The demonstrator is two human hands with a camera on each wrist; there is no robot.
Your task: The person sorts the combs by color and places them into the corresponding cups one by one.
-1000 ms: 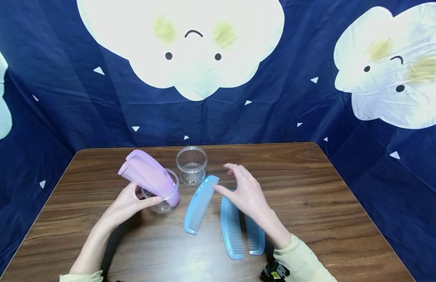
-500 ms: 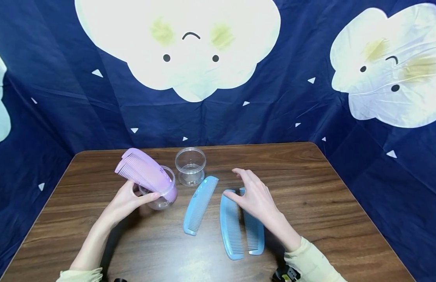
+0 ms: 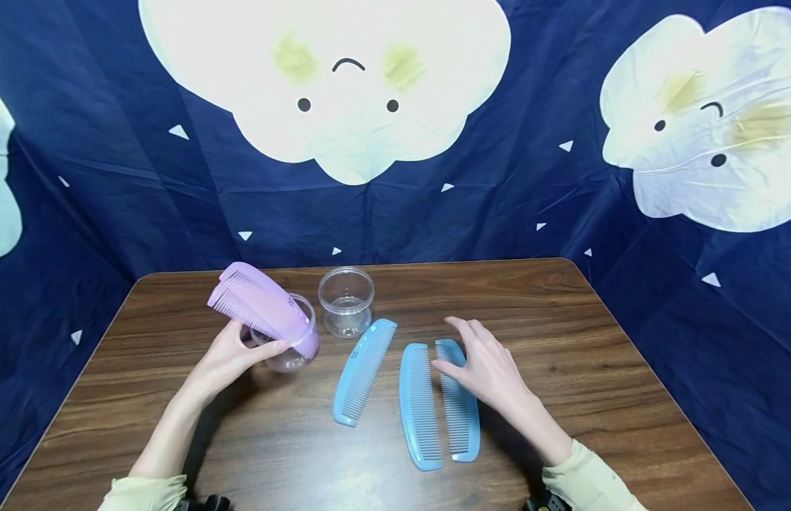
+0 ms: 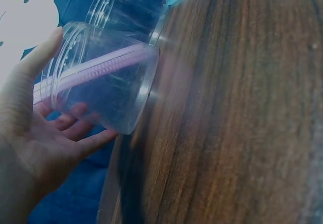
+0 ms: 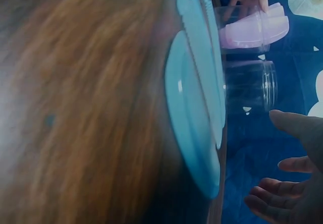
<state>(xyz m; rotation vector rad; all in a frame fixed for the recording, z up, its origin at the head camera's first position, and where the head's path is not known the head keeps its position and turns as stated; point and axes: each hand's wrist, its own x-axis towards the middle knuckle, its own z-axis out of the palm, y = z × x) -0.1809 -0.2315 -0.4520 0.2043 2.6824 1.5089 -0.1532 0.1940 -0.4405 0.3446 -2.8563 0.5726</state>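
My left hand grips a clear plastic jar, its thumb at the rim and fingers around the side. Purple combs stand in that jar, leaning left, their upper ends well out of its mouth. My right hand hovers with spread fingers over a blue comb and holds nothing; in the head view it hides part of that comb. Two more blue combs lie to its left: a straight-set comb close by and a slanted comb nearer the jars.
A second clear jar stands upright behind the slanted comb, with nothing visible inside. The wooden table ends at a back edge before a dark blue cloth printed with white clouds.
My right hand has drawn away to the right, from near the slanted blue comb to over the rightmost one. The held jar and purple combs have shifted slightly left and back.
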